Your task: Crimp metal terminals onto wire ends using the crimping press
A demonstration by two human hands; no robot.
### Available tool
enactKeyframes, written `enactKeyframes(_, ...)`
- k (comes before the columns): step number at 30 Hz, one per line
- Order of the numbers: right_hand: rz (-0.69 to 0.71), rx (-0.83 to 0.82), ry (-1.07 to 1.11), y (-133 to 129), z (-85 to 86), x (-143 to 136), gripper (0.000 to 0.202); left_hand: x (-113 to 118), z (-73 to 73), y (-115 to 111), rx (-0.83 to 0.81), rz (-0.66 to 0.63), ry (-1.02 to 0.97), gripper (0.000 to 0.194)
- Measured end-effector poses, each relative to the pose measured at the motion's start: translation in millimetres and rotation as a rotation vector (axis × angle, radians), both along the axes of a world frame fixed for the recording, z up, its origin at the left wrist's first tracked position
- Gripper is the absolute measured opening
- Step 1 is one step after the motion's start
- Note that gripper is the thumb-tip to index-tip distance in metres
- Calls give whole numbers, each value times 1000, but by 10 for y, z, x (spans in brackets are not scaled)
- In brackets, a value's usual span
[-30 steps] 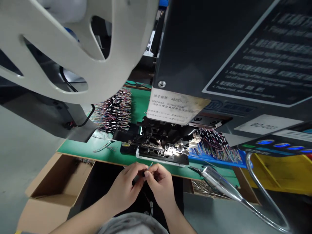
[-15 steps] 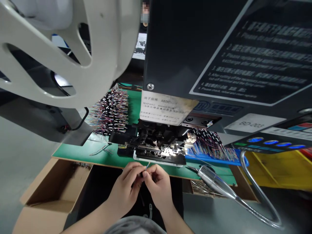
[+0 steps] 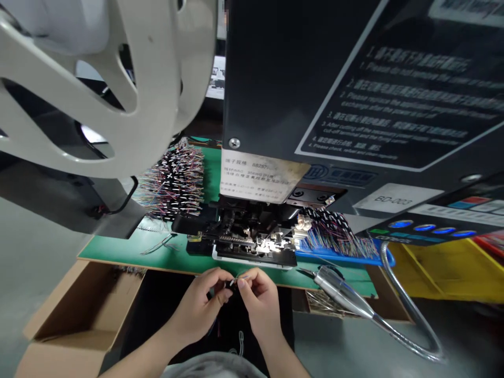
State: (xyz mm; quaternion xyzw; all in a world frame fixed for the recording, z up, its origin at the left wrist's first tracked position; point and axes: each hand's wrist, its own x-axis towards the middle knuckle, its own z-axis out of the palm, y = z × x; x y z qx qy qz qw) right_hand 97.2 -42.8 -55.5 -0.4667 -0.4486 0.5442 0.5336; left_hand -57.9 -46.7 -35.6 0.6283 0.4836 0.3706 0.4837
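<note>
Both hands meet in front of the green bench (image 3: 179, 257), just below the crimping machine's lit working head (image 3: 271, 244). My left hand (image 3: 202, 302) pinches a small black cable end (image 3: 229, 284) with thin wires coming out of it. Thumb and forefinger of my right hand (image 3: 260, 302) close on the thin wires (image 3: 239, 279) at that end. The rest of the cable is mostly hidden by the hands and the dark clothing behind. Neither hand touches the machine.
Bundles of wired cables (image 3: 177, 181) lie left of the machine, more (image 3: 338, 233) in a blue tray (image 3: 338, 257) at right. A lamp on a flexible metal neck (image 3: 342, 291) crosses the right edge. An open cardboard box (image 3: 79, 299) stands at lower left, yellow bins (image 3: 437, 270) at right.
My hands have drawn slightly apart, and the left fingers have opened out around the black cable end. The wire that pointed up now lies lower between the fingertips. The view has shifted slightly.
</note>
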Motion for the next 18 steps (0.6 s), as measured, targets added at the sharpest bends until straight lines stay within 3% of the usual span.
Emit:
enactKeyframes(4,31,-46,46,-42,-82,-31,28,46,-13,11,-69,61,-136,18)
enactKeyframes(8,62,14,49,45,15,59,16,115,19,46,-96,60,-134,18)
enactKeyframes(14,71,127,44,226,202,249,22,201,208,118,-52,-69,44,12)
enactKeyframes(18,247,156,-38,220,316,359,18,226,349,213,-225,-291,-94,11)
